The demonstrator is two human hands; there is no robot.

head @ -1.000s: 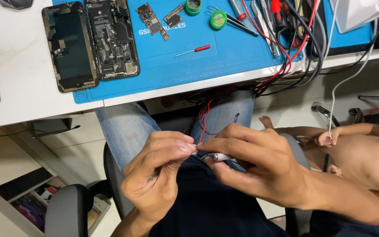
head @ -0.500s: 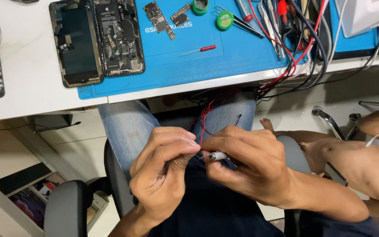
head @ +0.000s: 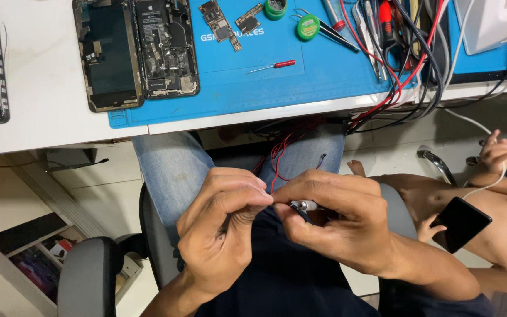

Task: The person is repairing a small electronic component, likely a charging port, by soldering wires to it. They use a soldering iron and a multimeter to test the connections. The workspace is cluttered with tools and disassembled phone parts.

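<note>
Fingers of left hand (head: pixel 224 229) and right hand (head: pixel 335 220) are pinching a small metal-tipped part (head: pixel 305 205) at lower centre, apparently fitting it; next move needs fine alignment.

The white desk (head: pixel 36 111) is bare between the two opened phones (head: pixel 136 53). To the far right a tangle of cables (head: pixel 406 76) blocks the mat edge and hangs over the lap.

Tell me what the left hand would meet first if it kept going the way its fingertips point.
The left hand points right, toward the right hand. Their fingertips already meet around a thin red wire and a small silver-tipped part, so it would press into those, though depth is unclear.
</note>
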